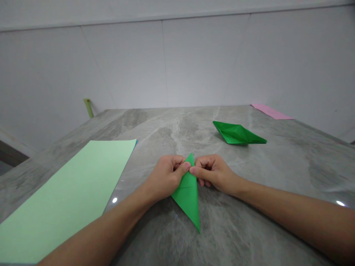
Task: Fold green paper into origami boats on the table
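Note:
A folded piece of green paper (189,195), pointed at both ends, is held in front of me over the grey table. My left hand (169,175) pinches its upper left edge, thumb on top and fingers behind. From the other side my right hand (211,170) grips the upper right edge, its thumb close to the left thumb. Both hands are closed on the paper. The fingers behind the sheet are partly hidden. A folded green paper boat (239,135) lies farther back on the right, apart from my hands.
Pale green paper sheets (80,184) lie to the left, close to my left forearm. A pink paper (270,111) rests at the far right edge of the marbled table (166,129). Behind stands a white wall (191,62), with a yellow-green object (88,108) at the far left.

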The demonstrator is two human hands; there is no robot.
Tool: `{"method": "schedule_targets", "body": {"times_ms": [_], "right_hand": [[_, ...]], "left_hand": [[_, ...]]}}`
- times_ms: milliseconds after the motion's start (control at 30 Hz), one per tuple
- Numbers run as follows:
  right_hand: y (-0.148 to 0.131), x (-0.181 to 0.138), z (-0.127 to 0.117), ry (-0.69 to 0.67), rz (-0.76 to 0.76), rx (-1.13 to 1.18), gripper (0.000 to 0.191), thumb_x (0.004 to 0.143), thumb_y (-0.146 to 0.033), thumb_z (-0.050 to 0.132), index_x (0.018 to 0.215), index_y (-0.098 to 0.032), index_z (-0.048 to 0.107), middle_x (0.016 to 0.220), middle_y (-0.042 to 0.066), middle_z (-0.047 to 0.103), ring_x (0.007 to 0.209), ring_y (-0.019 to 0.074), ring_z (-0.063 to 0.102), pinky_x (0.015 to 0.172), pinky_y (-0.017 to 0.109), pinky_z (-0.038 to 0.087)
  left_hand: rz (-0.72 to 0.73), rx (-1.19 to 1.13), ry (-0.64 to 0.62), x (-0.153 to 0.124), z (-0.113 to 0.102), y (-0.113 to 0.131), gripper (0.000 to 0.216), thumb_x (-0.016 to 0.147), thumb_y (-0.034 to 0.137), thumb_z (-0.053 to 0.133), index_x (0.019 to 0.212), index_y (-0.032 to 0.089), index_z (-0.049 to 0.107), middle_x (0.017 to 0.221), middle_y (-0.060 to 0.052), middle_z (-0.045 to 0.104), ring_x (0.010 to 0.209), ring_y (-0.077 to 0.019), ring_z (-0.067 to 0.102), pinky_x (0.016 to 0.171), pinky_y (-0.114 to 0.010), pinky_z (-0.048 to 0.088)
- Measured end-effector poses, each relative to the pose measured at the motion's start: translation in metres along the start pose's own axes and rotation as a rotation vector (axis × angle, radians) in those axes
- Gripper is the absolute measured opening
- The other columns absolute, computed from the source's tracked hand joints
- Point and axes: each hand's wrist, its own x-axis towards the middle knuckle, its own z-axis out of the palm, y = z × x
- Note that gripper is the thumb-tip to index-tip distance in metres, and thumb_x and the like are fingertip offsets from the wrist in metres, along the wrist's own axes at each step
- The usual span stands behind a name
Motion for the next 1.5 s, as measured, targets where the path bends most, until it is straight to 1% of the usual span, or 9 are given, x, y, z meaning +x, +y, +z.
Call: {"method": "schedule_targets", "body": {"times_ms": [200, 433, 667, 800, 933, 1067, 1167, 1400, 1500], "right_hand": [[-0.0004, 0.0007, 0.0002, -0.045, 0.008, 0.032, 0.044, 0.079, -0.051, 0.069, 0.055, -0.018, 0.051, 0.046, -0.004, 0.052, 0.039, 0.0062, 0.041, 0.040, 0.021, 0.028], [0.0011, -0.0009, 0.0019, -0.008, 0.000, 0.019, 0.044, 0.081, -0.050, 0.066, 0.056, -0.018, 0.049, 0.044, -0.005, 0.050, 0.037, 0.0054, 0.038, 0.037, 0.019, 0.026], [0.0046, -0.0021, 0.0009, -0.111, -0.059, -0.014, 0.048, 0.089, -0.051, 0.057, 0.056, -0.016, 0.053, 0.045, -0.004, 0.048, 0.040, 0.0057, 0.040, 0.041, 0.019, 0.028], [0.0042, -0.0041, -0.0001, -0.150, -0.081, -0.004, 0.049, 0.090, -0.050, 0.056, 0.055, -0.015, 0.054, 0.045, -0.004, 0.047, 0.041, 0.0058, 0.039, 0.041, 0.020, 0.027], [0.0026, -0.0049, -0.0014, -0.182, -0.077, -0.016, 0.050, 0.090, -0.047, 0.057, 0.053, -0.015, 0.055, 0.045, -0.003, 0.050, 0.041, 0.0057, 0.038, 0.040, 0.020, 0.027], [0.0015, -0.0053, -0.0012, -0.155, -0.084, -0.027, 0.051, 0.089, -0.046, 0.058, 0.050, -0.014, 0.054, 0.044, -0.002, 0.050, 0.040, 0.0054, 0.038, 0.041, 0.020, 0.028], [0.0013, -0.0050, -0.0001, -0.127, -0.095, -0.019, 0.051, 0.089, -0.046, 0.059, 0.049, -0.015, 0.052, 0.043, -0.003, 0.049, 0.040, 0.0055, 0.039, 0.041, 0.020, 0.028], [0.0011, -0.0024, 0.0015, -0.226, -0.122, -0.008, 0.056, 0.094, -0.051, 0.049, 0.051, -0.015, 0.055, 0.044, -0.004, 0.045, 0.040, 0.0056, 0.034, 0.040, 0.020, 0.025], [-0.0003, -0.0023, 0.0024, -0.200, -0.109, -0.016, 0.057, 0.094, -0.052, 0.049, 0.050, -0.016, 0.053, 0.043, -0.004, 0.044, 0.039, 0.0053, 0.033, 0.040, 0.020, 0.026]], "left_hand": [[0.034, 0.051, 0.138, -0.0021, 0.0041, 0.0031, 0.038, 0.085, 0.040, 0.049, 0.055, 0.019, 0.040, 0.052, 0.006, 0.031, 0.048, -0.0080, 0.029, 0.046, -0.023, 0.021], [0.069, 0.081, 0.163, -0.0021, 0.0075, 0.0022, 0.035, 0.086, 0.037, 0.047, 0.057, 0.018, 0.041, 0.054, 0.005, 0.034, 0.051, -0.0090, 0.032, 0.047, -0.023, 0.024], [0.110, 0.107, 0.275, -0.0021, 0.0051, 0.0027, 0.036, 0.089, 0.037, 0.045, 0.059, 0.019, 0.038, 0.055, 0.006, 0.034, 0.051, -0.0093, 0.033, 0.049, -0.023, 0.025], [0.120, 0.074, 0.223, -0.0013, 0.0064, 0.0011, 0.035, 0.090, 0.038, 0.044, 0.060, 0.019, 0.038, 0.056, 0.005, 0.035, 0.052, -0.0095, 0.034, 0.049, -0.023, 0.026], [0.099, -0.027, 0.164, -0.0003, 0.0090, 0.0006, 0.035, 0.087, 0.041, 0.045, 0.061, 0.019, 0.039, 0.056, 0.005, 0.036, 0.051, -0.0090, 0.034, 0.046, -0.022, 0.026], [0.036, -0.202, 0.060, 0.0004, 0.0100, 0.0007, 0.036, 0.083, 0.048, 0.051, 0.064, 0.019, 0.044, 0.054, 0.006, 0.039, 0.047, -0.0082, 0.035, 0.044, -0.021, 0.026], [0.024, -0.255, -0.025, 0.0009, 0.0093, -0.0003, 0.038, 0.081, 0.052, 0.055, 0.065, 0.018, 0.048, 0.055, 0.005, 0.043, 0.046, -0.0084, 0.038, 0.043, -0.021, 0.028], [0.090, -0.149, 0.106, -0.0012, 0.0078, -0.0019, 0.035, 0.086, 0.043, 0.051, 0.062, 0.018, 0.045, 0.054, 0.005, 0.041, 0.047, -0.0082, 0.038, 0.043, -0.020, 0.028], [0.095, -0.131, 0.139, -0.0014, 0.0085, -0.0030, 0.035, 0.087, 0.042, 0.051, 0.062, 0.019, 0.044, 0.054, 0.005, 0.041, 0.048, -0.0083, 0.038, 0.043, -0.020, 0.028]]}}
